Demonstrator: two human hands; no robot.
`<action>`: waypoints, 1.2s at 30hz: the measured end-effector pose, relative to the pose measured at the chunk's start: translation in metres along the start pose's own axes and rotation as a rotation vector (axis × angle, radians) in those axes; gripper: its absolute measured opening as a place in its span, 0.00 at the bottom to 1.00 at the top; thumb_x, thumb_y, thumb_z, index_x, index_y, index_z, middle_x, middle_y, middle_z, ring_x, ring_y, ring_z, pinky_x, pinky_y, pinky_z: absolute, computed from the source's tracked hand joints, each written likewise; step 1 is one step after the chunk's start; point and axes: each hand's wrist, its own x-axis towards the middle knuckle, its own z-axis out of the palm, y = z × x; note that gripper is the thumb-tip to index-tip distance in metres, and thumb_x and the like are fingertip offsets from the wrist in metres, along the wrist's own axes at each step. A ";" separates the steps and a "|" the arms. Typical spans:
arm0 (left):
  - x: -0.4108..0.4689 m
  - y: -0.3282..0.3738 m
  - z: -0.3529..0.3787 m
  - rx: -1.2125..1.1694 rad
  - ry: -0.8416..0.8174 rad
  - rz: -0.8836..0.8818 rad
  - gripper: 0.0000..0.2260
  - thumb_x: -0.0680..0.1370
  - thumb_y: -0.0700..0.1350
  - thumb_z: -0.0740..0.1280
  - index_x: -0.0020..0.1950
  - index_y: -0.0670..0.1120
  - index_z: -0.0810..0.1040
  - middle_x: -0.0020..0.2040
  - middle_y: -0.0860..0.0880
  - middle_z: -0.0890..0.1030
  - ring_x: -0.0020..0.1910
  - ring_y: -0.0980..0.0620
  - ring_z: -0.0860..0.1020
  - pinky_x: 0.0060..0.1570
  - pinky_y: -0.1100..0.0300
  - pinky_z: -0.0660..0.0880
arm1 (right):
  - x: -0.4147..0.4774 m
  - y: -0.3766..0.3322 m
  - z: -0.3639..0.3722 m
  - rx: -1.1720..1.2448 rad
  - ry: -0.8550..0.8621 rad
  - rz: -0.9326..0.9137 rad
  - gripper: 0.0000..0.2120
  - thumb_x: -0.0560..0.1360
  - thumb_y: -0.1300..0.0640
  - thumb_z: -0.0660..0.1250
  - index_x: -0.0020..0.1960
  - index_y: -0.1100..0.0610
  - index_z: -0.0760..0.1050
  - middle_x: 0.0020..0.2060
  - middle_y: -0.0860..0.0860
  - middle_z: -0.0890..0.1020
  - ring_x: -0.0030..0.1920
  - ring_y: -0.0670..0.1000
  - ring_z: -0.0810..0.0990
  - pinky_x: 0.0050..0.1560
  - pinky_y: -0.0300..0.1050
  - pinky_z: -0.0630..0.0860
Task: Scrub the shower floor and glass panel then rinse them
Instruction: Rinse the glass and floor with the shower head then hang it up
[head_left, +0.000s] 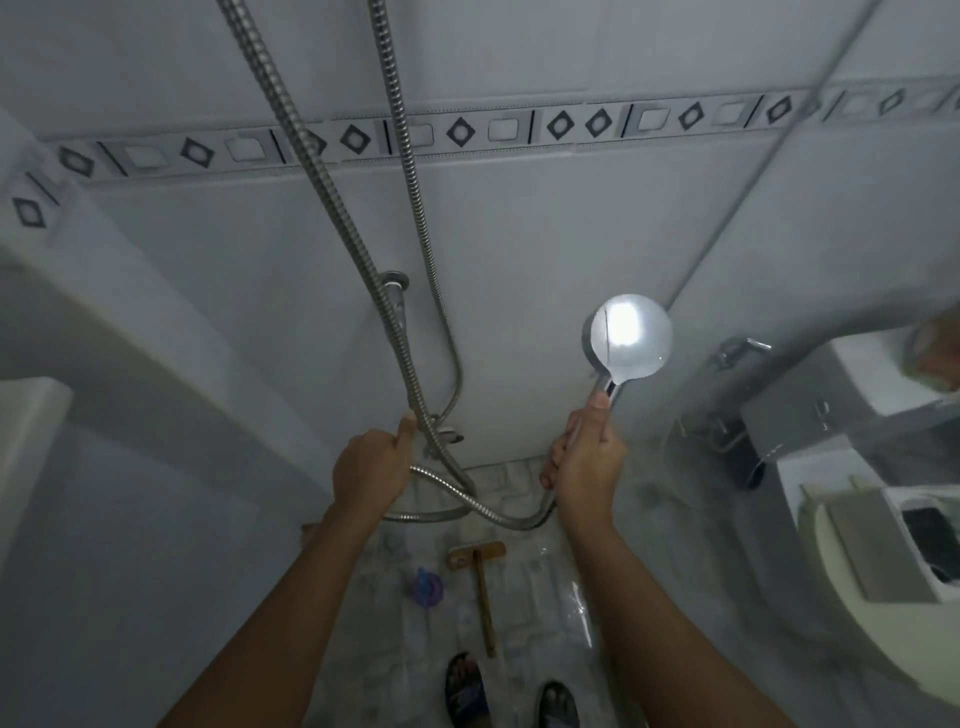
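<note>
My right hand (587, 467) grips the handle of a chrome shower head (631, 338), whose round face points up and toward me and glares white. Its metal hose (498, 514) loops below both hands. My left hand (371, 462) is curled at the wall tap (441, 436), thumb up against a second hose (358, 244) that runs up the tiled wall. On the wet shower floor (524, 493) below lies a wooden long-handled scrub brush (480, 577), beside a small purple and blue object (428, 590). I cannot see any water coming from the head.
A glass panel (753, 197) stands on the right, its edge running diagonally. Behind it are a toilet (883, 561) and a chrome fitting (737, 348). A white ledge (31, 431) juts out at the left. My two sandalled feet (467, 691) stand at the bottom.
</note>
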 end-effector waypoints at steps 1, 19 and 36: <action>-0.009 0.002 -0.002 -0.024 0.014 -0.005 0.33 0.81 0.67 0.50 0.30 0.46 0.74 0.40 0.41 0.83 0.43 0.41 0.81 0.48 0.52 0.78 | -0.002 -0.004 -0.003 -0.013 -0.030 0.010 0.25 0.83 0.37 0.55 0.40 0.57 0.67 0.24 0.53 0.63 0.23 0.49 0.61 0.23 0.40 0.62; -0.089 0.085 -0.060 -0.458 0.301 0.031 0.36 0.82 0.66 0.52 0.29 0.39 0.76 0.32 0.41 0.81 0.35 0.43 0.80 0.44 0.50 0.78 | 0.001 -0.183 -0.027 0.385 -0.428 0.037 0.17 0.86 0.47 0.53 0.50 0.58 0.72 0.26 0.53 0.70 0.25 0.49 0.68 0.27 0.40 0.68; -0.085 0.310 -0.226 -0.589 0.425 0.807 0.32 0.77 0.69 0.60 0.32 0.41 0.70 0.27 0.53 0.65 0.27 0.58 0.65 0.30 0.60 0.61 | -0.036 -0.559 0.019 0.241 -0.499 -0.680 0.10 0.83 0.54 0.65 0.60 0.58 0.70 0.52 0.56 0.77 0.41 0.55 0.88 0.48 0.60 0.82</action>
